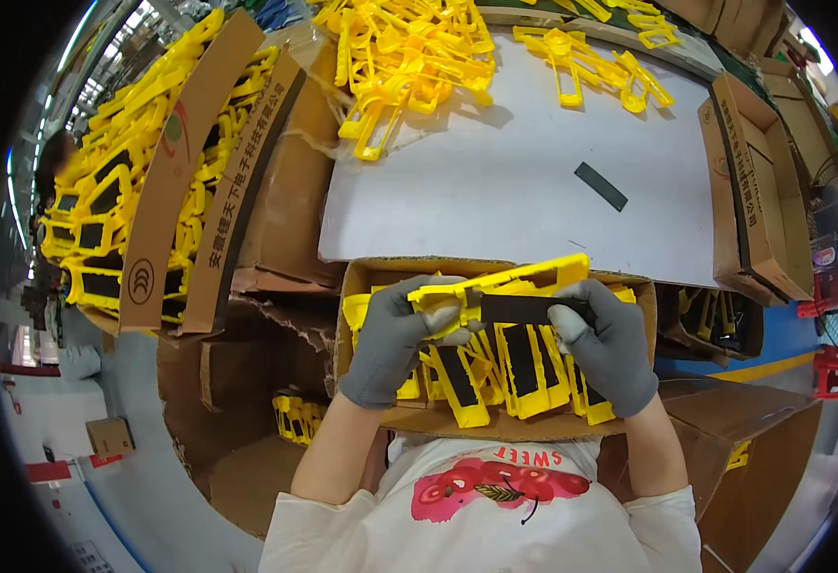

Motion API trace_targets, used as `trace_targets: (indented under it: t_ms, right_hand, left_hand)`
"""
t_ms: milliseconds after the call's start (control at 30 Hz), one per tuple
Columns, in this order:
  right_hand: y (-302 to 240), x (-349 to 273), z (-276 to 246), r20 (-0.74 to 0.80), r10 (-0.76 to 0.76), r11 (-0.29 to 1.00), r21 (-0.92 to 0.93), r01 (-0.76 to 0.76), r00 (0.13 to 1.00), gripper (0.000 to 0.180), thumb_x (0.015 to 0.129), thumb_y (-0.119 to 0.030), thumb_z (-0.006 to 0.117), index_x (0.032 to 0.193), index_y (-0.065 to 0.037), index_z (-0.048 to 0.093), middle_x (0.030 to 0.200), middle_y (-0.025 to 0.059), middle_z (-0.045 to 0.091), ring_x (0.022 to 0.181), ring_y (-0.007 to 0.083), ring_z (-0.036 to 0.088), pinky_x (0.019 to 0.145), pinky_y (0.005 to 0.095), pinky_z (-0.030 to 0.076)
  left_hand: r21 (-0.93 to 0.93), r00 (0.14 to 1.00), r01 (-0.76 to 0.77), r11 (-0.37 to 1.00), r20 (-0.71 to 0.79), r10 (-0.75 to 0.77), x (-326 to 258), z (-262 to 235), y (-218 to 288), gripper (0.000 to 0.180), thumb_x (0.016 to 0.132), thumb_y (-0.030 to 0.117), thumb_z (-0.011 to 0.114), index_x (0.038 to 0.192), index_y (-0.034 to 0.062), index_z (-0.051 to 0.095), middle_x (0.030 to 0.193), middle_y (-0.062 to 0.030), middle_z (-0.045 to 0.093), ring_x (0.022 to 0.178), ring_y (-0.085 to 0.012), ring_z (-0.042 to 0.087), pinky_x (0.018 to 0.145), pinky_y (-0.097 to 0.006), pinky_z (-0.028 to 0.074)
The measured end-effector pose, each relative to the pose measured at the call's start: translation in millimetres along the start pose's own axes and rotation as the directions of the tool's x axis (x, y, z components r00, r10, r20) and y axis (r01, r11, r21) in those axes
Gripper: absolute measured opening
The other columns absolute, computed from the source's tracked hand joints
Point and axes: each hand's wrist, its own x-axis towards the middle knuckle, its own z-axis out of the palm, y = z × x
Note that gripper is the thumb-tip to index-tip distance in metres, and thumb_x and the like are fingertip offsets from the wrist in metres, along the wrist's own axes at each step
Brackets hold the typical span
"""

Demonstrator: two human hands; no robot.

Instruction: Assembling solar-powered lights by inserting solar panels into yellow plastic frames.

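Note:
My left hand (387, 336), in a grey glove, is closed on one end of a yellow plastic frame (534, 274). My right hand (610, 346), gloved the same way, pinches a flat black strip (517, 309) by its right end. The strip lies level along the near side of the frame, its left end close to my left fingertips; whether it touches the frame I cannot tell. Both hands are above an open cardboard box (641, 291) in front of me. Inside it lie several yellow frames with black panels (524, 363).
On the white tabletop (495, 191) lie a loose black strip (601, 186) and a heap of yellow frames (409, 67). A stacked carton of frames (104, 201) stands left. An open cardboard tray (758, 181) sits at the right, above a dark bin (720, 320). Large cartons flank me.

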Motion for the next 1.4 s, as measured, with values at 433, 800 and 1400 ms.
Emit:
trace_targets:
  t_ms: [433, 800, 1400]
  right_hand:
    - [-8.0, -19.0, 8.8, 0.030, -0.043, 0.946, -0.319, 0.050, 0.999, 0.014, 0.085, -0.016, 0.067, 0.089, -0.003, 0.062, 0.064, 0.0144, 0.062, 0.053, 0.0268, 0.061, 0.050, 0.0323, 0.045]
    - [14.2, -55.5, 3.3, -0.315, -0.239, 0.867, -0.495, 0.056, 0.919, 0.058, 0.065, -0.018, 0.080, 0.114, -0.005, 0.052, 0.088, 0.0019, 0.060, 0.073, 0.0126, 0.057, 0.064, 0.0226, 0.045]
    - [22.3, -106.3, 44.1, -0.060, 0.120, 0.991, -0.058, -0.124, 0.991, 0.038, 0.072, -0.012, 0.071, 0.107, -0.005, 0.060, 0.063, 0.0032, 0.059, 0.053, 0.0063, 0.051, 0.052, 0.0215, 0.043]
  left_hand:
    - [-0.046, 0.994, 0.098, 0.994, -0.039, -0.100, -29.5, 14.4, -26.0, 0.033, 0.084, 0.008, 0.062, 0.114, -0.0058, 0.059, 0.097, -0.0183, 0.066, 0.082, -0.0270, 0.070, 0.068, -0.030, 0.059]
    - [0.151, 0.980, -0.195, 0.969, 0.073, 0.186, -52.5, 21.4, -57.5, 0.024, 0.081, 0.001, 0.069, 0.105, -0.0011, 0.066, 0.078, -0.0046, 0.068, 0.066, -0.0087, 0.063, 0.061, -0.023, 0.052]
    - [0.564, 0.991, 0.123, 0.817, -0.115, -0.070, -83.4, -65.5, 43.1, 0.037, 0.075, 0.007, 0.071, 0.108, 0.0074, 0.054, 0.093, -0.0021, 0.059, 0.067, -0.0080, 0.057, 0.054, -0.024, 0.047]
